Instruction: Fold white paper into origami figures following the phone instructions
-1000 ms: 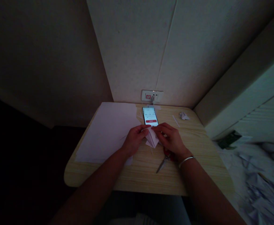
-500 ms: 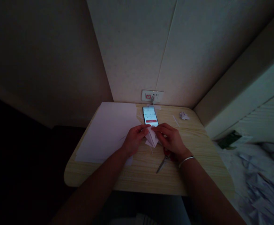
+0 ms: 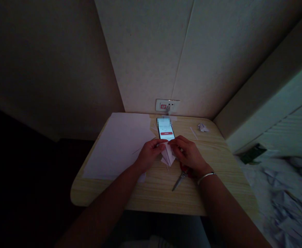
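Note:
A small folded piece of white paper sits between my two hands over the middle of a light wooden table. My left hand pinches its left upper edge with closed fingers. My right hand, a thin bangle on its wrist, pinches the right upper edge. Both hands are closed on the paper. A pair of scissors with red handles lies on the table, partly under my right wrist.
A lit phone lies just beyond my hands. A large white sheet covers the table's left part. A crumpled paper scrap lies at the far right, a wall socket behind. Piled paper pieces lie at right.
My hands and the folded paper have barely shifted; the fingers have drawn slightly closer at the paper's top. Nothing else on the table has moved.

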{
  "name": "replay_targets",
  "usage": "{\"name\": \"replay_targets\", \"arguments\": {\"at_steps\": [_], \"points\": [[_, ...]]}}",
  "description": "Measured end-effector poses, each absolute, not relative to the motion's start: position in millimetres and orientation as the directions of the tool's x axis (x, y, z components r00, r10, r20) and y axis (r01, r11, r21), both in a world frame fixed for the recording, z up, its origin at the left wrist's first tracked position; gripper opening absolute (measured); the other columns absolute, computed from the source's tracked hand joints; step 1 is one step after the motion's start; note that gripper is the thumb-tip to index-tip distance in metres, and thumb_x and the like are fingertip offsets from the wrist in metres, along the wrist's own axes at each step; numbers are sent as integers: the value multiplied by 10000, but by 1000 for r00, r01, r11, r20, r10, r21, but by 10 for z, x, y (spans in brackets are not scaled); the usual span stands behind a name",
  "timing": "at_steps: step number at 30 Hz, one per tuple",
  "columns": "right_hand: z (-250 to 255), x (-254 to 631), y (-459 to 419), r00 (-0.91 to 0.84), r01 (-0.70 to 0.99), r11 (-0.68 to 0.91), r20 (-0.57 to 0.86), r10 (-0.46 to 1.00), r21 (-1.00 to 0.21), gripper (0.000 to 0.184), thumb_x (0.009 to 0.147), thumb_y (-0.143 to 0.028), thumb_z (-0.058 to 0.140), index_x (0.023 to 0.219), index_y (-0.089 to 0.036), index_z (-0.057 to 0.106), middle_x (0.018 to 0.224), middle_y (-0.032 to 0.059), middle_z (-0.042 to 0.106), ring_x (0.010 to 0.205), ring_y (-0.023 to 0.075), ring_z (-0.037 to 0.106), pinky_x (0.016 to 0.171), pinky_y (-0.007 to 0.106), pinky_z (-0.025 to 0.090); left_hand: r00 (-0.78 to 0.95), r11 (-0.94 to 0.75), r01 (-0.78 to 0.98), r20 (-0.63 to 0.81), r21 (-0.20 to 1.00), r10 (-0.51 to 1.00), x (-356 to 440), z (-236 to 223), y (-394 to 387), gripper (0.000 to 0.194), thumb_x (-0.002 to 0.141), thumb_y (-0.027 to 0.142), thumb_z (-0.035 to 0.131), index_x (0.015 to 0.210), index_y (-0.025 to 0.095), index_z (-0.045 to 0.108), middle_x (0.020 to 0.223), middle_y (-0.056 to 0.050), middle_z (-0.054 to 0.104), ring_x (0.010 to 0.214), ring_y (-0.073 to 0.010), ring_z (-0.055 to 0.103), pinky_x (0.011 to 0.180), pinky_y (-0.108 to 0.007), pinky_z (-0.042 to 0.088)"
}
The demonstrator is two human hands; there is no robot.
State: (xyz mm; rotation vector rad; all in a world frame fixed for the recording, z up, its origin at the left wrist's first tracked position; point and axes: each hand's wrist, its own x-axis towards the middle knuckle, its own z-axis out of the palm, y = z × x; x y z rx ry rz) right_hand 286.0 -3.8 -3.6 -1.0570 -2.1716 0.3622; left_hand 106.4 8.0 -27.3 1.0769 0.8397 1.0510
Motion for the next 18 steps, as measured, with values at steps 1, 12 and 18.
{"name": "replay_targets", "arguments": {"at_steps": [1,12,18], "points": [[-31,2860,-41,-438,593,626,451,778,-506,183,865,-132,474,979,-186,607,892,60,589,769,167,582,686,287,478,305,121,-248,-41,961,951,1063,-274,80,303,716,297,691,977,143,700,876,-48,684,736,-118,560,723,-257,411],[-24,2861,-49,-436,602,634,465,770,-486,173,865,-157,479,969,-210,607,853,47,575,739,162,572,638,266,454,349,234,-340,-108,911,931,1083,-257,62,307,665,319,733,921,152,718,840,-47,682,717,-128,554,715,-268,401],[-17,2865,-51,-462,616,647,459,759,-450,172,863,-156,480,963,-197,613,868,53,579,703,149,565,611,251,438,336,221,-332,-103,917,936,1081,-256,57,330,653,338,742,926,155,721,820,-42,675,708,-125,550,703,-263,400]]}}
